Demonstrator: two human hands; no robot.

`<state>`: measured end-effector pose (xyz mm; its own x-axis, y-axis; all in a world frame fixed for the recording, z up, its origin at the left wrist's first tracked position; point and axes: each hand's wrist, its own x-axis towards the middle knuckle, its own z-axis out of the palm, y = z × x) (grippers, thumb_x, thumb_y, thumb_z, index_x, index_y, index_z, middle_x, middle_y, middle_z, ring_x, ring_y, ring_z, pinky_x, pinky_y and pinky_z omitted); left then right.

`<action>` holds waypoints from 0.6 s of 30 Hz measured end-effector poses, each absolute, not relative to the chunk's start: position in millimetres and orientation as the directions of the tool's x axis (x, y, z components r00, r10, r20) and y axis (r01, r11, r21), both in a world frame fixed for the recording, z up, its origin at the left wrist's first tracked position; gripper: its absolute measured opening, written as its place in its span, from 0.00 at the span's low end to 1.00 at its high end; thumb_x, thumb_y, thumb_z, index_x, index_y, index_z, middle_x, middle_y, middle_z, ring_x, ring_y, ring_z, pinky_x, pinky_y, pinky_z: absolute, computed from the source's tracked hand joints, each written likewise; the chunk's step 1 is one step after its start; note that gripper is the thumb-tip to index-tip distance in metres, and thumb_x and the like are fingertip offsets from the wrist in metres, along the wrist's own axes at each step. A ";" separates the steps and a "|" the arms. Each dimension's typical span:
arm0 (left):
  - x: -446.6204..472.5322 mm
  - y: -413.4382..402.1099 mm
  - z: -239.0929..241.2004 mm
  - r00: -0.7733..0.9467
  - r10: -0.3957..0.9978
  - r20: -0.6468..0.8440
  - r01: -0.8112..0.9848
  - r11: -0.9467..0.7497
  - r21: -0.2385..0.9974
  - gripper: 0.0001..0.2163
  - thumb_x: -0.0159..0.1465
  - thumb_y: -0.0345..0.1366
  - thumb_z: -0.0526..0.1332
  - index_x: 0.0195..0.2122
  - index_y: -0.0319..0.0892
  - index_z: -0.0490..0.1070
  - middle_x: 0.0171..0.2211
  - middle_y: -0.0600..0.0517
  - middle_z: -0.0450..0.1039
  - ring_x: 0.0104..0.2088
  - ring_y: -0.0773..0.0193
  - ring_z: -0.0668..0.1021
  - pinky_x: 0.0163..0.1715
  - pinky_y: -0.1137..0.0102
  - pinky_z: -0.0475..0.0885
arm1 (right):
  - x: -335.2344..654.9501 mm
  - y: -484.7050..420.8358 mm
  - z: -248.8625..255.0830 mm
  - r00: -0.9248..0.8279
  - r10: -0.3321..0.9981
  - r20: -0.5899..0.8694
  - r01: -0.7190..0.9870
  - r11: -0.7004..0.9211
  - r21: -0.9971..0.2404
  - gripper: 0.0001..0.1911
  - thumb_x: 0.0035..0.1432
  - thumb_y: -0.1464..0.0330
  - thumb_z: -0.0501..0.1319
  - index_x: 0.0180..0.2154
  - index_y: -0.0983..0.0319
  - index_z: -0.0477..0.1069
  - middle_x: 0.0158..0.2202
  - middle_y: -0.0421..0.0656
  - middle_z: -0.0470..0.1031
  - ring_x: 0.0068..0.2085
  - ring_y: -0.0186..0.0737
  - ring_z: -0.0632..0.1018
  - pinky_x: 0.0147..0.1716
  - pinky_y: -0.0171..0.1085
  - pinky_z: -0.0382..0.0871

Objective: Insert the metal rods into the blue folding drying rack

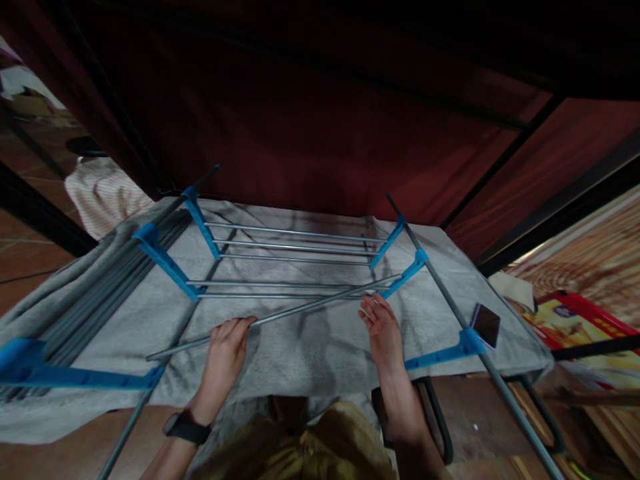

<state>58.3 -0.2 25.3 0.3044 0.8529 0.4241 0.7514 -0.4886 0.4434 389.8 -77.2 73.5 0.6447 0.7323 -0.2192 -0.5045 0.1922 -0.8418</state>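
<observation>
From my remote view through the head camera, the room is dim, with a dark red curtain (310, 133) hanging across the far side. In front of it stands a table covered by a grey cloth (310, 360), rumpled at its left edge.

A partly assembled drying rack (295, 248) lies flat on the cloth. It has thin grey metal bars running left to right between blue plastic brackets. A bundle of grey rods (100, 287) lies along the left side of the cloth. A blue bar (75, 379) lies at its near end. On the right, a long grey pole (450, 300) runs from far to near and past the table edge, carrying more blue fittings.

One loose rod (310, 307) lies slantwise across the near part of the rack. Its left end is nearer to me. Its right end reaches a blue bracket (400, 277) on the rack's right side.

The left hand (225, 347) is closed around this loose rod near its left end, fingers curled over it. A dark watch (186, 427) sits on that wrist. The right hand (383, 327) is open, fingers stretched out and together, just beside the rod's right end and the blue bracket. I cannot tell whether the fingertips touch the rod.

A dark phone (486, 325) lies on the cloth at the right, just beside the long pole. Beyond the table's right edge is a red and yellow box (575, 327). At the far left is a pale striped cloth (103, 193).
</observation>
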 end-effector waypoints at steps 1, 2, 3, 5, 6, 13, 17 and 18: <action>59.2 -0.9 24.6 0.311 0.853 0.419 0.750 -0.491 0.443 0.17 0.69 0.31 0.48 0.46 0.44 0.78 0.37 0.46 0.79 0.40 0.51 0.79 0.41 0.61 0.69 | 391.6 -75.9 73.6 0.645 0.731 -0.221 -0.515 0.203 -0.833 0.23 0.47 0.59 0.73 0.45 0.57 0.76 0.43 0.42 0.83 0.45 0.41 0.81 0.48 0.44 0.75; 59.9 -1.4 23.9 0.316 0.853 0.416 0.746 -0.494 0.446 0.17 0.69 0.31 0.48 0.46 0.44 0.78 0.37 0.46 0.79 0.40 0.51 0.79 0.41 0.60 0.69 | 393.4 -74.8 73.1 0.649 0.728 -0.221 -0.522 0.215 -0.825 0.22 0.47 0.59 0.73 0.44 0.56 0.75 0.43 0.41 0.83 0.45 0.41 0.81 0.49 0.44 0.75; 60.3 -1.7 23.1 0.320 0.851 0.416 0.741 -0.498 0.450 0.17 0.68 0.31 0.49 0.46 0.44 0.78 0.38 0.46 0.80 0.41 0.51 0.79 0.42 0.60 0.69 | 395.2 -73.9 72.0 0.654 0.724 -0.219 -0.526 0.228 -0.820 0.21 0.47 0.59 0.73 0.43 0.56 0.75 0.42 0.40 0.82 0.45 0.41 0.81 0.50 0.45 0.74; 60.5 -2.0 21.4 0.324 0.849 0.416 0.733 -0.504 0.457 0.17 0.68 0.31 0.49 0.46 0.44 0.78 0.38 0.45 0.80 0.41 0.51 0.80 0.43 0.60 0.69 | 398.5 -72.7 68.5 0.661 0.719 -0.214 -0.527 0.243 -0.814 0.19 0.47 0.60 0.74 0.41 0.56 0.74 0.40 0.38 0.82 0.45 0.40 0.81 0.51 0.45 0.74; 60.2 -1.8 20.4 0.325 0.850 0.415 0.731 -0.504 0.460 0.17 0.68 0.31 0.49 0.45 0.44 0.78 0.38 0.45 0.80 0.41 0.51 0.80 0.43 0.60 0.69 | 400.0 -72.5 66.5 0.665 0.716 -0.212 -0.528 0.250 -0.811 0.18 0.47 0.60 0.74 0.39 0.56 0.73 0.39 0.37 0.81 0.44 0.40 0.81 0.51 0.45 0.74; 53.5 2.9 8.8 0.307 0.850 0.429 0.727 -0.500 0.470 0.14 0.67 0.34 0.52 0.43 0.45 0.78 0.40 0.45 0.80 0.45 0.51 0.80 0.46 0.58 0.71 | 407.1 -73.6 48.4 0.699 0.686 -0.203 -0.482 0.240 -0.843 0.17 0.49 0.58 0.75 0.33 0.57 0.71 0.36 0.36 0.81 0.36 0.34 0.79 0.45 0.40 0.76; 49.5 4.2 4.6 0.303 0.852 0.427 0.749 -0.490 0.445 0.13 0.67 0.34 0.53 0.42 0.45 0.78 0.41 0.45 0.80 0.45 0.51 0.79 0.47 0.58 0.70 | 409.8 -74.1 35.0 0.690 0.685 -0.233 -0.500 0.218 -0.838 0.19 0.46 0.57 0.77 0.36 0.58 0.75 0.36 0.36 0.81 0.37 0.33 0.80 0.44 0.37 0.76; 48.3 4.2 4.5 0.308 0.852 0.423 0.756 -0.489 0.435 0.13 0.67 0.34 0.53 0.42 0.45 0.78 0.41 0.45 0.80 0.45 0.51 0.79 0.47 0.58 0.69 | 410.3 -74.3 32.0 0.690 0.681 -0.247 -0.508 0.212 -0.835 0.21 0.45 0.57 0.78 0.37 0.58 0.75 0.36 0.36 0.81 0.36 0.32 0.80 0.44 0.37 0.77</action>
